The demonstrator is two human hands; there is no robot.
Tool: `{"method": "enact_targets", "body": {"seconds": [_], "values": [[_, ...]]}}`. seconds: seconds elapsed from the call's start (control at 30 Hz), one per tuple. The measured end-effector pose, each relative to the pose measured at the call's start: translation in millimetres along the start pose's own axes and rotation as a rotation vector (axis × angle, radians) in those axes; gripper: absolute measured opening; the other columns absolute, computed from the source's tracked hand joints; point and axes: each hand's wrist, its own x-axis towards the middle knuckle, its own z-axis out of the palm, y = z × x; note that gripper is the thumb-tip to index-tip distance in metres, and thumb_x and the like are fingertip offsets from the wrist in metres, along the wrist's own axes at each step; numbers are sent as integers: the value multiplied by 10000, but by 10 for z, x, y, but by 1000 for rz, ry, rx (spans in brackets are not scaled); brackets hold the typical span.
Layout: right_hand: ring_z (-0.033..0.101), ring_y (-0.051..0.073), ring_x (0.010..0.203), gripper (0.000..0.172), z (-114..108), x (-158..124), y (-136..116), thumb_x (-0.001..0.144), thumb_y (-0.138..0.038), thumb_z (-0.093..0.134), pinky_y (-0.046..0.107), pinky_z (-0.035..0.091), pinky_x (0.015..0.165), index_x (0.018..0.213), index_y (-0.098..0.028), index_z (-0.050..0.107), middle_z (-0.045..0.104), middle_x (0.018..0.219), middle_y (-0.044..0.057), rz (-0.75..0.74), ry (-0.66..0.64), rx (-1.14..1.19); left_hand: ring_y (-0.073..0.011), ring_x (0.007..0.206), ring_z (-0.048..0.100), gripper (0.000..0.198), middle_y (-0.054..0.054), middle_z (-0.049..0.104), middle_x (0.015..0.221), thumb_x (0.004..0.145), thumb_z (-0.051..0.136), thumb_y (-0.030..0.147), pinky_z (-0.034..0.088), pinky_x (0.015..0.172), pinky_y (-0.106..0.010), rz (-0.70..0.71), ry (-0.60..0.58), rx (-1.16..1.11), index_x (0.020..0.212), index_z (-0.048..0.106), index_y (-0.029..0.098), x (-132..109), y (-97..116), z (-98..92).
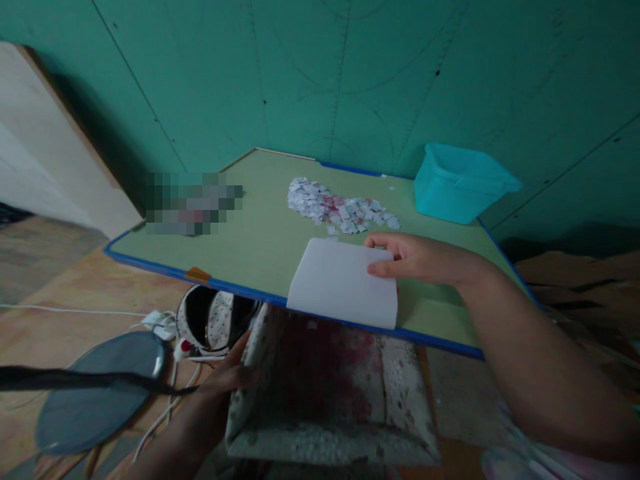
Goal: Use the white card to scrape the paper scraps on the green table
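Observation:
A blank white sheet of paper or card (345, 280) lies over the front edge of the table. My right hand (400, 257) grips it at the right side, with the thumb on top and fingers behind. Just beyond it is a heap of small white paper scraps (310, 200), some with pinkish marks. Below the table edge, my left hand (225, 387) is at the left rim of a pale, stained tray-like container (330, 447), whose inside is dark with reddish patches. The left fingers are mostly hidden behind that rim.
A turquoise plastic bin (450, 187) stands at the table's (250, 247) back right, against the green wall (300, 80). A blurred-out item (195, 207) lies at the left. On the floor are a spotted bag (217, 320), a grey disc (105, 393) and white cables (160, 323).

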Motion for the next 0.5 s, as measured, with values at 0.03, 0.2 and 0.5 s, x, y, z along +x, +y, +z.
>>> {"method": "enact_targets", "body": {"seconds": [0.03,0.2,0.5], "values": [[536,102,665,284,4,-5,-9,727,-372,519,201,408,533,896,-153,454,567,805,14,-3,-19,16,-133,329,481,900,131,534,312,423,604,-18,443,395,-209,10,-13,-19,1259,298,113,8,-13,-21],[554,108,676,283,-25,-17,-18,719,-353,532,220,434,562,922,-169,458,582,823,9,-7,79,93,-128,290,432,927,147,496,268,394,609,-102,440,401,-229,-94,-72,51,1249,317,108,160,-2,-164],[571,121,743,347,-99,42,108,701,-284,560,247,465,630,1015,-180,457,586,910,22,13,233,232,-125,391,540,497,76,649,464,412,613,-95,456,437,-215,4,-149,-74,788,666,226,32,-12,-38]]}}
